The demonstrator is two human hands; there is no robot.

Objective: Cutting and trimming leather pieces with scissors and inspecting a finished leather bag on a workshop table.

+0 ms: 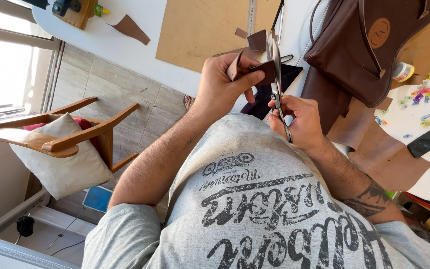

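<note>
Upper centre of frame: your left hand (221,84) pinches the brown leather piece (264,69); your right hand (297,122) grips the scissors (277,84), blades at its edge. Hold the leather taut, thumb clear.

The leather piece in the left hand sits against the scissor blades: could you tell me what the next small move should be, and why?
Probably a short closing stroke of the scissors. The left hand pinches the small brown leather piece by thumb and fingers right at the blades, and the right hand grips the handles below. I cannot tell how far the blades are open, so the cut should be small, keeping the left thumb clear.
</note>
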